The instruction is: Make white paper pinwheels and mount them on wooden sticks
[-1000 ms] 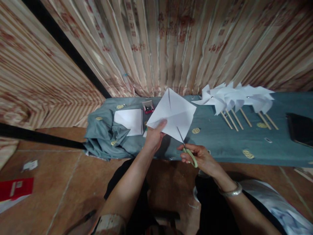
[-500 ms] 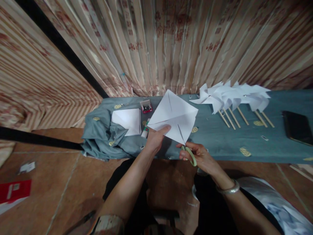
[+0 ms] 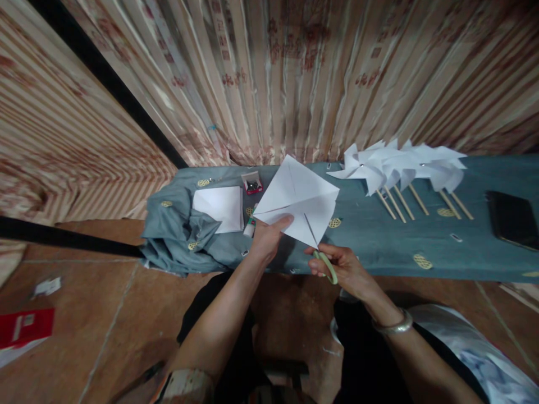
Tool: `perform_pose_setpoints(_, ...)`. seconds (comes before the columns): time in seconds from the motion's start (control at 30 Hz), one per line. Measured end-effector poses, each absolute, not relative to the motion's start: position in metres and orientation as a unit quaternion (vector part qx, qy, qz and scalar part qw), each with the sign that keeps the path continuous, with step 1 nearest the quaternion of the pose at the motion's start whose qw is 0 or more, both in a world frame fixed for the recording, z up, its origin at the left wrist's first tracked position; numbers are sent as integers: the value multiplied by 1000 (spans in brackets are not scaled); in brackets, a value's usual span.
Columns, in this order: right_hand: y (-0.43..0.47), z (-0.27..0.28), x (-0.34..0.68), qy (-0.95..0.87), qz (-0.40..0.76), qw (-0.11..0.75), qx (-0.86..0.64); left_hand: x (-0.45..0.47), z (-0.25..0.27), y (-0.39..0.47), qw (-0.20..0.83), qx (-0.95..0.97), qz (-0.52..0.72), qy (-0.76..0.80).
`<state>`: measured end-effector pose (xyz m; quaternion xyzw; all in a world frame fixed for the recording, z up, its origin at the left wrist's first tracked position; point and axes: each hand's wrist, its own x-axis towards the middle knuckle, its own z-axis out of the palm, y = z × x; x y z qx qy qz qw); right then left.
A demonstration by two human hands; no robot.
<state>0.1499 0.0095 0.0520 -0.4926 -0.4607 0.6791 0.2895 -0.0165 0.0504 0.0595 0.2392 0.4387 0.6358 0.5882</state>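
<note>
- One stack of white sheets point(image 3: 225, 210) lay at the left of the cloth-covered surface point(image 3: 400, 247), a fold of cloth over its near-left corner.
- Just right of it stood a small open box point(image 3: 251, 183) of dark bits, with a tube point(image 3: 249, 228) partly hidden nearer the person.
- The left hand point(image 3: 268, 238) pinched a white paper square point(image 3: 307, 193), thumb on top, holding it above the surface. Its far slit, gaping a second earlier, had narrowed to a thin line; the sheet seemed flatter, probably steadier for cutting.
- The right hand point(image 3: 345, 266) gripped green-handled scissors point(image 3: 330, 266) at the near corner; whether the dark line there was blade or slit, I could not tell.
- Farther right lay paper pinwheels point(image 3: 373, 171) on wooden sticks point(image 3: 419, 200), then a dark flat device point(image 3: 511, 219).
</note>
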Motion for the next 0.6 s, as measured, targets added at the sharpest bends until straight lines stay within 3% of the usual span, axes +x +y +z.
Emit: perform_pose_setpoints(0.6, 10, 50, 152, -504, 655, 291, -483, -13, 61, 47, 590, 248, 629, 441)
